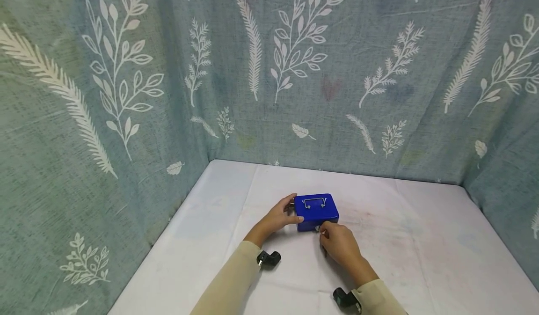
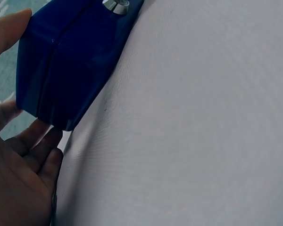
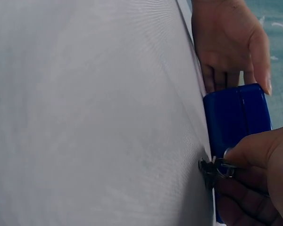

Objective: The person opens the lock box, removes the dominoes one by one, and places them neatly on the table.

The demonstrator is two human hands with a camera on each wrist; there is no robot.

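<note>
A small blue cash box (image 1: 313, 213) stands closed on the white cloth, a folding wire handle (image 1: 315, 201) on its lid. My left hand (image 1: 278, 216) holds the box by its left end, thumb at the front edge and fingers against the side. A round silver lock (image 2: 116, 6) shows on the front face in the left wrist view. At that lock my right hand (image 1: 342, 245) pinches a key, mostly hidden by the fingers. From it hang a key ring (image 3: 225, 169) and what looks like another key, seen in the right wrist view.
The box rests on a table with a white cloth (image 1: 404, 249), lightly creased and stained. Green-blue curtains (image 1: 269, 118) with white leaf prints enclose its back and sides. Black wrist devices (image 1: 269, 259) sit at both sleeve cuffs.
</note>
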